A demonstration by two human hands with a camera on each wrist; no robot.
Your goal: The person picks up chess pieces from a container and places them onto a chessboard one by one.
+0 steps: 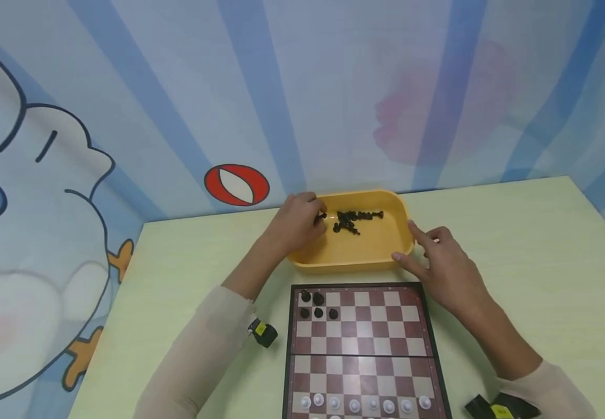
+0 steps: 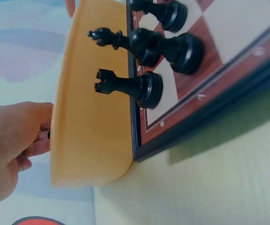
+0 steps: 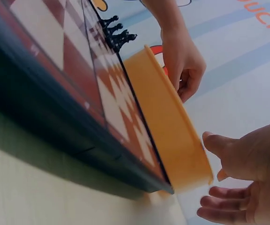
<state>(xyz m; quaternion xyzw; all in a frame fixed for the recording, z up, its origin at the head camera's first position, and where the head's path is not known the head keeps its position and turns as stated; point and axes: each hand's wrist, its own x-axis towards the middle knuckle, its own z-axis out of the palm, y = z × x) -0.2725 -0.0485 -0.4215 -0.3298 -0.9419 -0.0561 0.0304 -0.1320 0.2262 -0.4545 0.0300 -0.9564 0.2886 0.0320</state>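
My left hand (image 1: 299,218) reaches over the left end of a yellow plastic tray (image 1: 349,267). Its curled fingers pinch a small black chess piece (image 2: 49,134), mostly hidden by the fingers. More black chess pieces (image 1: 351,216) lie in a loose heap on the tray floor. At the tray's right end is my right hand (image 1: 446,265), thumb and fingers spread at the rim and holding no piece. A chessboard (image 1: 360,331) lies in front of the tray; several black pieces stand at its far left corner, including a rook (image 2: 125,86).
White chess pieces (image 1: 354,405) stand along the board's near side. Behind the pale table (image 1: 512,233) rises a blue striped wall (image 1: 328,105) with cartoon pictures. Wrist cameras (image 1: 263,333) are strapped to both forearms.
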